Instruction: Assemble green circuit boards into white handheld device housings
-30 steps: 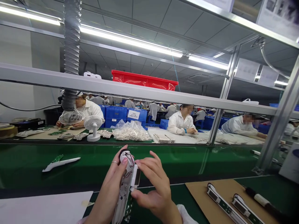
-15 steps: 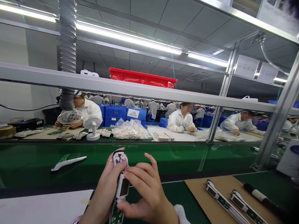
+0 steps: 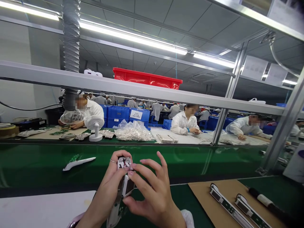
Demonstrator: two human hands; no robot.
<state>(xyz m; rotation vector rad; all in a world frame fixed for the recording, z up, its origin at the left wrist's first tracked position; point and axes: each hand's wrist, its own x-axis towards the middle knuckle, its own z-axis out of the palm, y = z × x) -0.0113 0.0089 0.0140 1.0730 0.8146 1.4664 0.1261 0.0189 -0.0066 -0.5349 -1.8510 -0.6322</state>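
My left hand (image 3: 108, 185) is closed around an opened white handheld electronic device (image 3: 115, 210), held upright over the bench edge. Thin wires and white inner parts show in its rounded head, and a green circuit board lies in the lower body. A small rectangular display (image 3: 128, 186) sits at the middle, partly covered by my fingers. With thumb and fingertips my right hand (image 3: 153, 188) grips this display at its upper and lower ends; the other fingers are raised. Whether the display is fixed to the board, I cannot tell.
A green conveyor belt (image 3: 190, 161) runs across in front, carrying a white casing with a circuit board (image 3: 78, 163). To the right, two similar opened devices (image 3: 229, 202) lie on brown cardboard (image 3: 201, 190). A white sheet (image 3: 35, 209) lies left. Co-workers sit beyond the belt.
The display has tilted between my right fingers, and my right fingertips have moved up toward the device's head. The white casing on the belt has shifted right.
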